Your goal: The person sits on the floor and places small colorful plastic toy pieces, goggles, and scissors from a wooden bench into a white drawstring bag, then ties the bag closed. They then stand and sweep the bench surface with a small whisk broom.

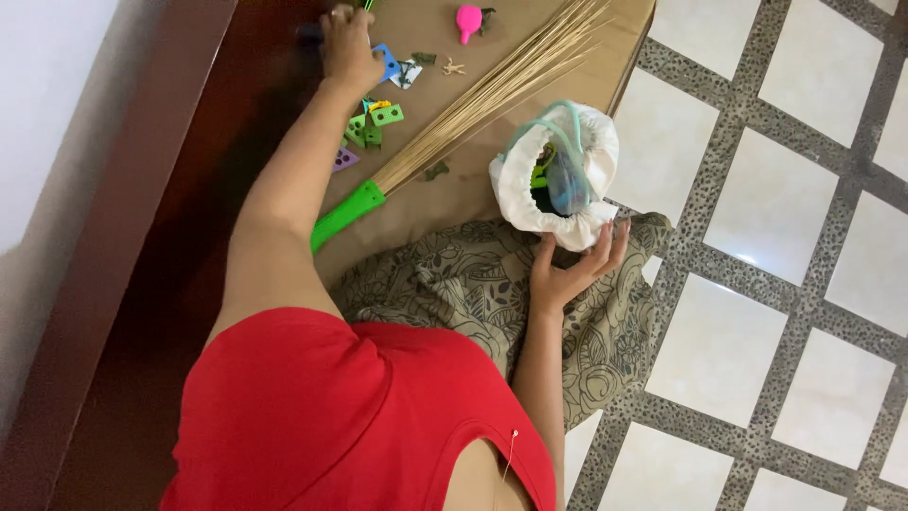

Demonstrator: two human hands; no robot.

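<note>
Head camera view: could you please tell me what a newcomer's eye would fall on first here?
Probably the red top filling the lower left, and the white drawstring bag at centre, its mouth open on small toys, with the right hand cupped just below it. Next comes the stick broom with its bright green handle, lying slantwise across the brown mat. At the top, the left hand reaches among the small colourful toy pieces scattered there.

Broom [492, 95] bars the mat [530, 38] — toys [374, 123] crowd its left.

Brown mat [530, 132] under broom [473, 109], toy pieces [378, 118], white bag [558, 175].
</note>
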